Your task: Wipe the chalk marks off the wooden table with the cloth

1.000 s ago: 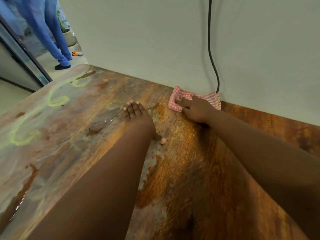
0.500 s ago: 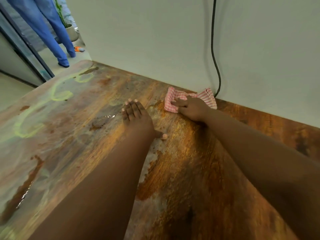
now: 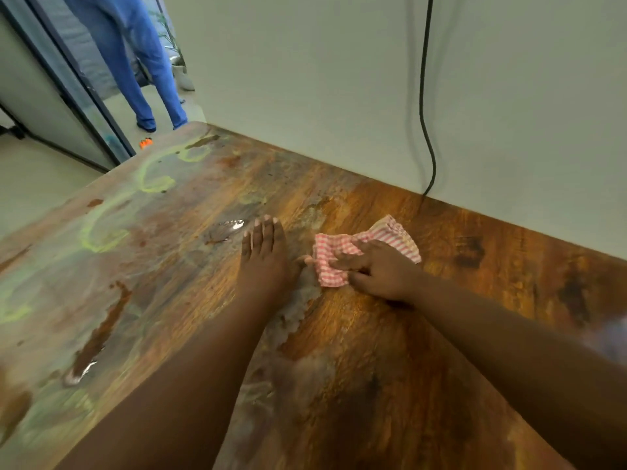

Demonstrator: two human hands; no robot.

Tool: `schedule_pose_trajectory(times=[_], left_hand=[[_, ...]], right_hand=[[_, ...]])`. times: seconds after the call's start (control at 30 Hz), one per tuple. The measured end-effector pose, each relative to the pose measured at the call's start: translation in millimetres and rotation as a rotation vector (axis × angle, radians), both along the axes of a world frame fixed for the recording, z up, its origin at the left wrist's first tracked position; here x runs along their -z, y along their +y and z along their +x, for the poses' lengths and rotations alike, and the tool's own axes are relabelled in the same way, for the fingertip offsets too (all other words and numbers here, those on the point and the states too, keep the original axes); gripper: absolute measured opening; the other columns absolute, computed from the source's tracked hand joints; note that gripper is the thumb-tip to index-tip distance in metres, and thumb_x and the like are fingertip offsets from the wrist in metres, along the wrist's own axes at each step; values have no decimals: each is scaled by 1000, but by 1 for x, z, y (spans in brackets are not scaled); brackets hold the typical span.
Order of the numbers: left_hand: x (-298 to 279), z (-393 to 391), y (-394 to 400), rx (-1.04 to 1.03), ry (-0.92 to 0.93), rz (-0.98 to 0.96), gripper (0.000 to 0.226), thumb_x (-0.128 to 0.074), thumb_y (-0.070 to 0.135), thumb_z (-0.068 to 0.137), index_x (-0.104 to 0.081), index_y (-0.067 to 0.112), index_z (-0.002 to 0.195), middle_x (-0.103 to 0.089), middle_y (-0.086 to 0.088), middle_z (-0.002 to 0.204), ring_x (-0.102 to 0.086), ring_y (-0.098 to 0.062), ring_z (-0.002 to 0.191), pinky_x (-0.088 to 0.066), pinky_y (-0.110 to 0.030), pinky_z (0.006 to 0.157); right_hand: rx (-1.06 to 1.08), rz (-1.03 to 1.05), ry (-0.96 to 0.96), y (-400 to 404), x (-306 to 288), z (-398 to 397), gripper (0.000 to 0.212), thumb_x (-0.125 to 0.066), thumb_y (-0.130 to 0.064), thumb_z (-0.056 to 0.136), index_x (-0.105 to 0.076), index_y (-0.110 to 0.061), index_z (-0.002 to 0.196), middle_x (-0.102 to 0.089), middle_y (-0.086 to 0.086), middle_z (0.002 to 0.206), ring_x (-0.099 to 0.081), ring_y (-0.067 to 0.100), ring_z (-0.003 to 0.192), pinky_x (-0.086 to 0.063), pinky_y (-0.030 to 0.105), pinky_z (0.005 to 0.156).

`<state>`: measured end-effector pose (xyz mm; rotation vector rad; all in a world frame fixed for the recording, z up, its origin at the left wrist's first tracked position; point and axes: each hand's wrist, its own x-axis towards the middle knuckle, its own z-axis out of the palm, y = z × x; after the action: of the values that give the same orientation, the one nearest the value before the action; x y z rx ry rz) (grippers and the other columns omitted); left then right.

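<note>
A pink-and-white checked cloth (image 3: 342, 245) lies bunched on the wooden table (image 3: 458, 283), and my right hand (image 3: 380, 269) presses down on it, fingers gripping its near half. My left hand (image 3: 266, 256) rests flat on the wood just left of the cloth, fingers together, thumb nearly touching the cloth. Yellow-green chalk marks (image 3: 149, 179) loop across the table's left part, amid pale smeared chalk. A small wet patch (image 3: 227, 227) shines just beyond my left fingertips.
A white wall (image 3: 322, 79) runs along the table's far edge, and a black cable (image 3: 425, 106) hangs down it to the tabletop. Beyond the far left corner stands a person in blue trousers (image 3: 142, 72), beside a dark-framed glass door (image 3: 78, 96). A wet streak (image 3: 98, 334) lies near left.
My right hand has dragged the cloth away from the wall toward me, ending close beside my left hand. The left hand has stayed planted. The view has tilted and shifted.
</note>
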<state>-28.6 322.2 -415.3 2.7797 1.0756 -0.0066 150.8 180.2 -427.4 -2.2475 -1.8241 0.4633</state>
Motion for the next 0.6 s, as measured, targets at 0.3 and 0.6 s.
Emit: schedule_pose_trajectory(times=[0.3, 0.6], left_hand=[[2, -40, -30, 81, 40, 22, 86, -2, 67, 90, 14, 10, 151, 17, -10, 160, 23, -21, 145, 24, -36, 111], [-13, -101, -32, 21, 80, 17, 92, 6, 70, 83, 13, 9, 151, 18, -10, 159, 22, -22, 145, 20, -38, 115]], right_hand=[[291, -6, -135, 36, 3, -65, 45, -39, -35, 95, -37, -35, 140, -35, 4, 151, -21, 34, 141, -15, 47, 112], [300, -61, -57, -19, -12, -40, 37, -49, -38, 90, -55, -40, 126, -57, 7, 133, -52, 28, 119, -42, 38, 97]])
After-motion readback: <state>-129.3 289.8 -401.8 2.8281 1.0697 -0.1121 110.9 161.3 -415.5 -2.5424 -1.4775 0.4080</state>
